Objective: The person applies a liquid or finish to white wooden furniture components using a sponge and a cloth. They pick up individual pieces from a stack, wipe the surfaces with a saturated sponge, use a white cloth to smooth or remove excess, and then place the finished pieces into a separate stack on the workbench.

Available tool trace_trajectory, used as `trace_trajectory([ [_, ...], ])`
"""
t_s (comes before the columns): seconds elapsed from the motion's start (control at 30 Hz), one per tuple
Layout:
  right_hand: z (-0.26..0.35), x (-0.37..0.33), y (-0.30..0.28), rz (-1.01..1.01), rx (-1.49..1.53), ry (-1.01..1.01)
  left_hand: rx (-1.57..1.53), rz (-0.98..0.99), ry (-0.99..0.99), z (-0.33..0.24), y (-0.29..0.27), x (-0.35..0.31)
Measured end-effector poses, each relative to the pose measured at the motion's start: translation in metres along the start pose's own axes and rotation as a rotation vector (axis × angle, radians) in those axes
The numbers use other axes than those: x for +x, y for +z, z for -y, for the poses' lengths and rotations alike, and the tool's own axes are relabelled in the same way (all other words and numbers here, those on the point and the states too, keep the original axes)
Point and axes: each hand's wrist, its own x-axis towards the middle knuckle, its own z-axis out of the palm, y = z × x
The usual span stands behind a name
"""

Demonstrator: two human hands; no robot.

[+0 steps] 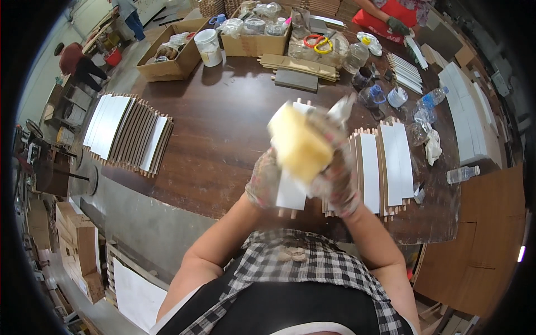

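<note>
A yellow block that looks like a sponge (301, 144) is blurred by motion in front of my chest. My right hand (339, 178), in a patterned work glove, is closed on its right side. Behind and below the block is a white panel (290, 192) with wooden dowel ends at top and bottom. My left hand (264, 177), gloved too, is closed at the panel's left edge; its fingertips are hidden behind the block. A whitish cloth or bag (341, 110) shows beyond my right hand. Just right lies a row of similar white panels (385, 167).
Another stack of panels (125, 133) lies on the left of the brown table (206, 123). Cardboard boxes (170, 50), a white bucket (208, 47) and scissors (318, 43) stand at the back. Bottles (462, 175) line the right side. A co-worker's gloved hand (398, 25) is far right.
</note>
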Motion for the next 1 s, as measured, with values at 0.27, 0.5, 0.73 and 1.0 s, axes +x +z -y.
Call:
trace_trajectory([
  [0.27, 0.026, -0.023, 0.003, 0.326, 0.042, 0.033, 0.299, -0.052, 0.144, 0.016, -0.022, -0.015],
  [0.5, -0.043, 0.014, -0.018, -0.04, -0.181, -0.007, 0.016, -0.187, -0.154, -0.007, 0.02, -0.027],
  [0.73, -0.027, 0.042, -0.02, -0.195, 0.314, 0.313, -0.027, -0.166, -0.11, -0.012, 0.009, -0.032],
  [1.0, 0.019, -0.011, 0.025, 0.078, -0.077, 0.066, -0.172, -0.083, 0.061, 0.018, -0.041, 0.004],
])
